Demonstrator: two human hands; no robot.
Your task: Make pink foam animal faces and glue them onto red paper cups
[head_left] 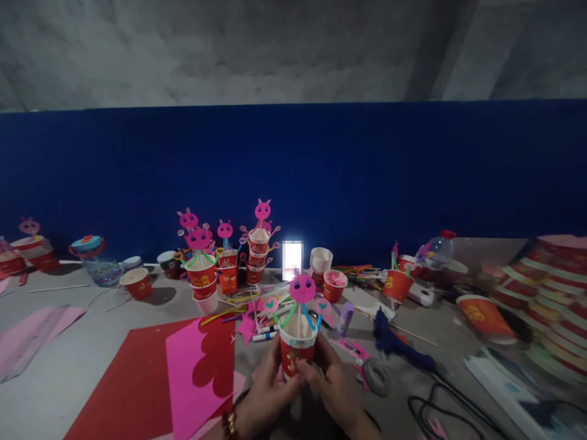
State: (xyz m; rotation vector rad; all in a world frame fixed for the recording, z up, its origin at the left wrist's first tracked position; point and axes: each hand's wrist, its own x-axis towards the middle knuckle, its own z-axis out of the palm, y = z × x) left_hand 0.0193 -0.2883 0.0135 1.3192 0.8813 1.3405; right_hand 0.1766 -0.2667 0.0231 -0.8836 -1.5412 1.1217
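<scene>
Both of my hands hold a red paper cup (297, 353) upright at the front middle of the table. My left hand (268, 391) wraps round its left side, and my right hand (328, 382) grips its right side, with the thumbs meeting low on the front. Out of the cup rises a pink paper face (302, 288) with ears, on a pale stick. A green strip and a blue strip spread from the rim to either side, each ending in a pale pink disc with a teal heart. My fingers behind the cup are hidden.
Finished-looking cup figures (204, 281) stand at the back left. Red and pink paper sheets (132, 373) lie front left. To the right are a blue glue gun (398, 345) with a black cable, a tape roll (376, 376), a glue stick (345, 318) and stacked cups (559, 305).
</scene>
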